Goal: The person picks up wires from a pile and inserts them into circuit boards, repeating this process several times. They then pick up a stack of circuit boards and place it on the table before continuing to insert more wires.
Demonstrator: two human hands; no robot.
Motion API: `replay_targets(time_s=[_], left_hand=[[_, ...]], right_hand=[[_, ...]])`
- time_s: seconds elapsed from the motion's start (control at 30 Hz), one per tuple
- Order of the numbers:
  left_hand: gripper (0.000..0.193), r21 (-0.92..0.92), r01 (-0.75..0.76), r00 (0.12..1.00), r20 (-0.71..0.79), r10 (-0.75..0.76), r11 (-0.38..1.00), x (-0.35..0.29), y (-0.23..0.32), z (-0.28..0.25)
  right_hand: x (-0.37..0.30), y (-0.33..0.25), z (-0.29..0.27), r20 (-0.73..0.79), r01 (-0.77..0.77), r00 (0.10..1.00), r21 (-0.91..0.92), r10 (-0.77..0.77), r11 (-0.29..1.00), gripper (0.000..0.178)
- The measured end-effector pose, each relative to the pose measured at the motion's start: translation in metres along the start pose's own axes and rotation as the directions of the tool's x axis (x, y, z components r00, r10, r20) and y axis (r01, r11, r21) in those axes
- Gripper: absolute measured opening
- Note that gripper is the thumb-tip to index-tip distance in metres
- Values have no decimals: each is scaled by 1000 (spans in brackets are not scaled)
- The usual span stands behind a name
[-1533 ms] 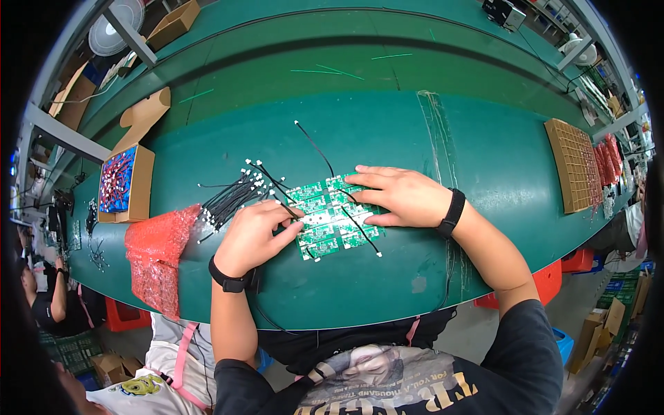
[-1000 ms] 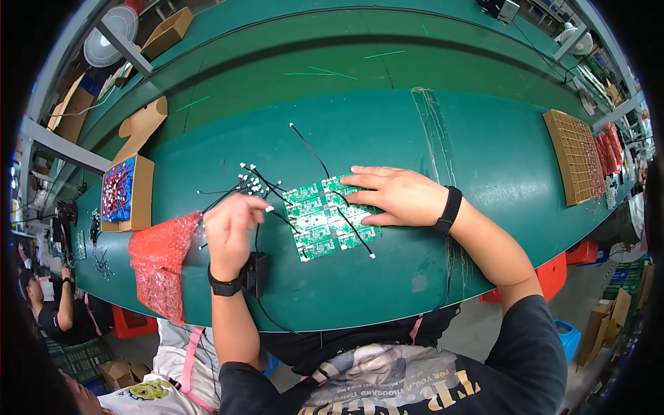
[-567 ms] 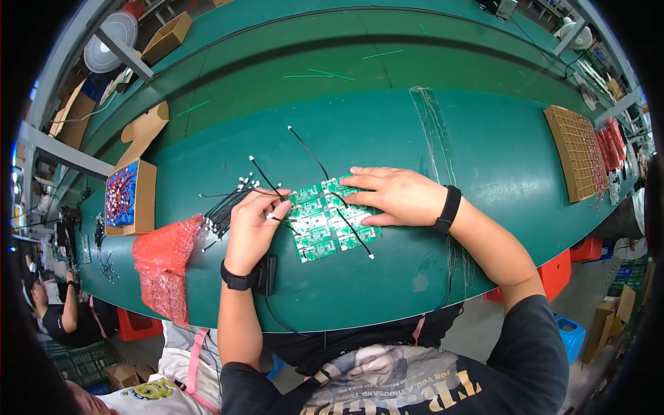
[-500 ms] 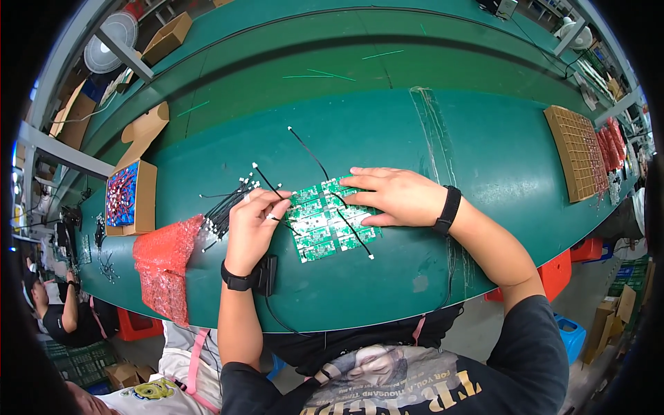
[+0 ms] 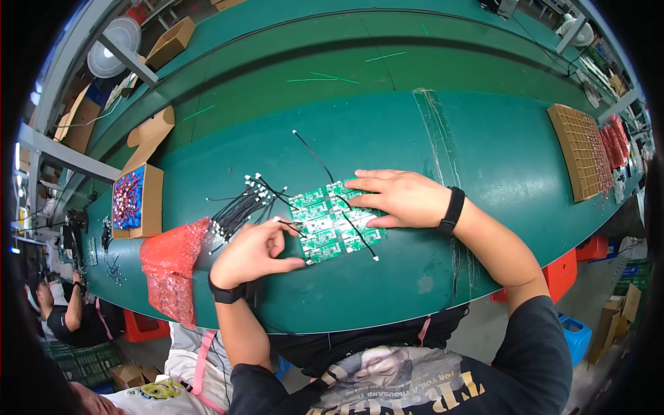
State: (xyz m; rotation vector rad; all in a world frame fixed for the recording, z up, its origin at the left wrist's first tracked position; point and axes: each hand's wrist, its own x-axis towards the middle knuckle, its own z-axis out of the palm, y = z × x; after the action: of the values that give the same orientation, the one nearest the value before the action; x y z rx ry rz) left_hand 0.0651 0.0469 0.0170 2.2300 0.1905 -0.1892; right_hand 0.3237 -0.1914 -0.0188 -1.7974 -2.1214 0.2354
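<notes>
A green printed circuit board panel (image 5: 319,225), divided into several small boards, lies on the green table in front of me. My right hand (image 5: 404,199) rests flat across its upper right part, fingers stretched out. Beside the left edge is my left hand (image 5: 250,252), thumb and index finger apart, thumb tip by the lower left corner. Close to that index finger, a short black cable (image 5: 290,228) with a white connector reaches over the edge. Another black cable (image 5: 315,155) runs up beyond the panel, and a third cable (image 5: 361,236) crosses it toward me.
A pile of black cables (image 5: 238,207) with white connectors lies left of the panel, near red bubble wrap (image 5: 169,270). Further left stands an open cardboard box (image 5: 153,200) of coloured wires. A divided cardboard tray (image 5: 575,152) is at the right. A co-worker (image 5: 66,308) sits far left.
My left hand has moved down toward me along the panel's left edge and its thumb and index finger have spread. My right hand stays on the panel.
</notes>
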Motion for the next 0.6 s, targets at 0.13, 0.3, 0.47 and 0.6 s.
replay_targets(time_s=[0.13, 0.3, 0.47, 0.6], left_hand=[[46, 165, 117, 993, -40, -111, 979, 12, 9, 14], [40, 196, 2, 988, -153, 29, 981, 16, 10, 21], [28, 17, -164, 957, -240, 164, 986, 22, -8, 22], [20, 68, -303, 875, -376, 305, 951, 20, -20, 18]], right_hand=[[-3, -2, -5, 11, -2, 1000, -17, 2, 1000, 45], [0, -1, -2, 6, 3, 1000, -17, -3, 1000, 45], [0, -2, -5, 6, 6, 1000, -25, -5, 1000, 44], [3, -4, -8, 15, 17, 1000, -35, -17, 999, 44]])
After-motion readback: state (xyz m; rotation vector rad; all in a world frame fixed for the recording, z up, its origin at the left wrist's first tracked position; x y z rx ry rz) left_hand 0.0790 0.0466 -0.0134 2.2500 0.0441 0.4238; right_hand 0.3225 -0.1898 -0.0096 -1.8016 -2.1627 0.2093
